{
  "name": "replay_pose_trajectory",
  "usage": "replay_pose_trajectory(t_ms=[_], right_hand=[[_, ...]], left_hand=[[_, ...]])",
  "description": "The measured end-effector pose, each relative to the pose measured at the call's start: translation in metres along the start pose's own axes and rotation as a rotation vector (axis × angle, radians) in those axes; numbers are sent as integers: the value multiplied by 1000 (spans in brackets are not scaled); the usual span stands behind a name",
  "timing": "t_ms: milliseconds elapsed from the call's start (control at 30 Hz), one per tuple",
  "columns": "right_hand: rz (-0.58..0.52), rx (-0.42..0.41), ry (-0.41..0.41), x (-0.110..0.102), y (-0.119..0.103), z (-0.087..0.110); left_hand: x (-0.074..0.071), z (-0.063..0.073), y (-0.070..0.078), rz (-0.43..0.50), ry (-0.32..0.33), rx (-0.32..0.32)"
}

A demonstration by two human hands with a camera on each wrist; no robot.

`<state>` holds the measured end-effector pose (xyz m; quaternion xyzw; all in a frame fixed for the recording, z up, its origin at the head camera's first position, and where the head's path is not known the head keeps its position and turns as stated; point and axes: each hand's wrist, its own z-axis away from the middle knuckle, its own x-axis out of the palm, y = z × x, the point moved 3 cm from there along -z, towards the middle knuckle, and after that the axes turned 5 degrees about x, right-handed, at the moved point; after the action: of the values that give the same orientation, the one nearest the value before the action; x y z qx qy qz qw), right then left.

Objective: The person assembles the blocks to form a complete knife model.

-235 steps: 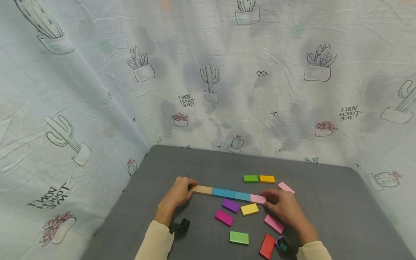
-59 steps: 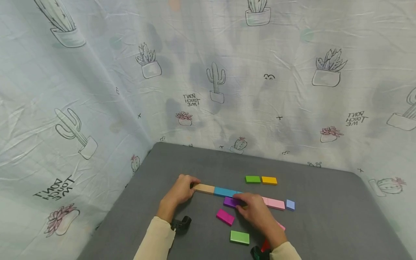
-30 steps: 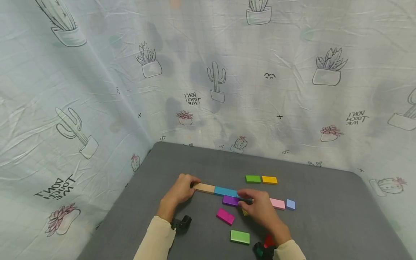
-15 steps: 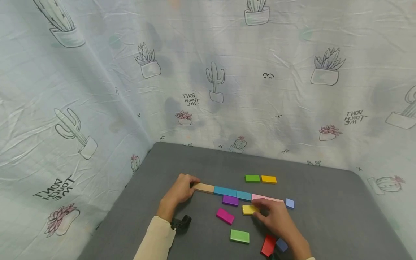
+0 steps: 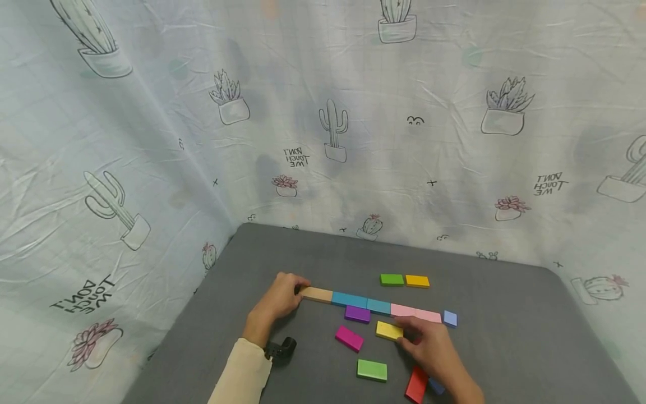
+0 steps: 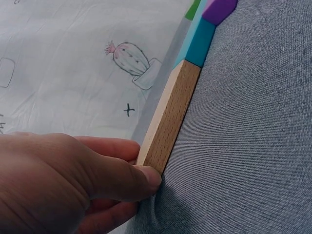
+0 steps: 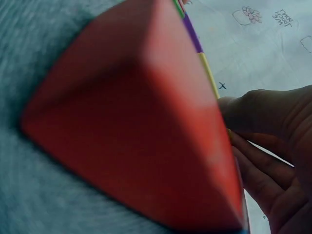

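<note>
A row of blocks runs across the grey table: a natural wood block point(image 5: 317, 294), two blue blocks point(image 5: 349, 300) and two pink blocks point(image 5: 428, 316). My left hand point(image 5: 277, 297) pinches the free end of the wood block, thumb on the near side in the left wrist view. My right hand point(image 5: 429, 342) holds the right end of a yellow block point(image 5: 388, 331) between thumb and fingers, just in front of the row. Against the row's near side lies a purple block point(image 5: 358, 314). A large blurred red block point(image 7: 136, 136) covers much of the right wrist view.
Behind the row lie a green block point(image 5: 391, 280) and an orange block point(image 5: 417, 281). A light blue block point(image 5: 450, 318) sits just beyond the right end. Nearer are magenta point(image 5: 349, 338) and light green point(image 5: 372, 370) blocks. A patterned cloth point(image 5: 323, 185) hangs behind the table.
A second pink block has joined the row's right end. The purple block now lies straight against the row. My right hand has moved from the row to the yellow block, which has turned slightly.
</note>
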<state>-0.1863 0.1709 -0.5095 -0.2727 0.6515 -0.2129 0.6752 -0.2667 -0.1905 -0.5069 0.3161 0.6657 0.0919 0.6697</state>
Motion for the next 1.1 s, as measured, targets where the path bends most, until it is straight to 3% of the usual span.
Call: replay_pose_trajectory(t_ms=[233,633,1100], right_hand=[[5,-37,17,1,-1,-2],[78,-173,42,-1,-19,-18],[102,-136,-19,4,-17,-25]], left_hand=[[0,0,-1,-6,9,13],[-1,0,0,2,2,15],[0,-1,-1,7,-5,13]])
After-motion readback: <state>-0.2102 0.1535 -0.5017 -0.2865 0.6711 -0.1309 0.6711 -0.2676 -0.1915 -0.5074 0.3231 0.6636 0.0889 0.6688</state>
